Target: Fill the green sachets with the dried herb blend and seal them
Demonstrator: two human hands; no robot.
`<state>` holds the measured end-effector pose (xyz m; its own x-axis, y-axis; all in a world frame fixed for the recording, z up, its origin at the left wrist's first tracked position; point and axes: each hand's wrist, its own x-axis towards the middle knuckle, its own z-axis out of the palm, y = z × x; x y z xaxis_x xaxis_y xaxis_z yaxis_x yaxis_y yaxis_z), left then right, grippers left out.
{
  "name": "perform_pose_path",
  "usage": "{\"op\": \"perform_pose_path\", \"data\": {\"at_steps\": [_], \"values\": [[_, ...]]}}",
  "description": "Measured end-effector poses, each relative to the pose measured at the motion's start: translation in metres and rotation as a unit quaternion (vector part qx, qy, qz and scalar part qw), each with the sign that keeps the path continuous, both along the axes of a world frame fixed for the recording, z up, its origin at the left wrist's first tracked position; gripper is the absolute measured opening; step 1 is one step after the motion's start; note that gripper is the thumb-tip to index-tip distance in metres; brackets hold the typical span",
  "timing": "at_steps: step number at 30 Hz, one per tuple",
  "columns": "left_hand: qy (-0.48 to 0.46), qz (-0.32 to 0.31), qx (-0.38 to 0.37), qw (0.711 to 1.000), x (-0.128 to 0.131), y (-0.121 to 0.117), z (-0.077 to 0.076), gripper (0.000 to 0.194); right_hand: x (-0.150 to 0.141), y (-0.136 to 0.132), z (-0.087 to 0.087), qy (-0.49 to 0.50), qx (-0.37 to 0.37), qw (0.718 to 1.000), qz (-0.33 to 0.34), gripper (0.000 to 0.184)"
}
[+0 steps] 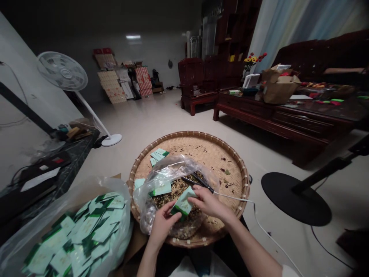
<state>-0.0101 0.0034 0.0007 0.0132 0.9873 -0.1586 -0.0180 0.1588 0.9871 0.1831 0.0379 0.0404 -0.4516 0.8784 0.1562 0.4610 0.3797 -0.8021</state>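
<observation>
A light-green and dark-green packet (pixel 184 202) is held between both hands, tilted over a clear plastic bag (pixel 180 163). My left hand (pixel 165 223) pinches its lower left edge. My right hand (pixel 204 199) has its fingers closed on the upper right side. Loose brown and yellowish dried bits (pixel 174 191) fill the open bag. Just beyond my right hand, a black two-armed clamp-like tool (pixel 198 181) with a white cord (pixel 235 197) lies over the bag. Another green packet (pixel 161 188) rests on the dried bits. The bag sits in a round woven bamboo tray (pixel 198 144).
Several green packets (pixel 158 154) lie at the tray's far left. A big plastic bag (pixel 121 184) heaped with packets stands at lower left. A black round stand base (pixel 296 198) is on the right, near a dark wooden table (pixel 268 119). A white fan (pixel 62 71) stands at left.
</observation>
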Motion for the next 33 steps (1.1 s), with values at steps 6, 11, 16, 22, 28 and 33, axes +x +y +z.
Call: {"op": "perform_pose_path", "data": {"at_steps": [6, 11, 16, 22, 28, 33], "values": [[0.089, -0.019, 0.052, 0.995, 0.003, 0.003, 0.003, 0.028, -0.003, -0.008, 0.012, -0.025, 0.007, 1.000, 0.004, 0.014], [0.102, -0.034, 0.078, 0.991, 0.007, 0.001, 0.001, 0.028, -0.005, -0.023, 0.036, -0.117, 0.039, 0.992, 0.037, 0.016], [0.117, -0.026, 0.125, 0.985, 0.005, -0.001, 0.002, 0.023, -0.008, -0.042, 0.060, -0.147, 0.089, 0.982, 0.074, 0.026], [0.137, -0.027, 0.160, 0.977, 0.002, -0.005, 0.007, 0.027, -0.007, -0.051, 0.067, -0.232, 0.102, 0.967, 0.024, 0.023], [0.192, -0.050, 0.201, 0.959, 0.001, -0.010, 0.006, 0.040, -0.022, -0.050, 0.055, -0.336, 0.039, 0.941, 0.007, 0.015], [0.210, -0.068, 0.190, 0.956, -0.001, -0.011, -0.001, 0.049, -0.027, -0.044, 0.046, -0.316, 0.041, 0.948, -0.015, 0.015]]}}
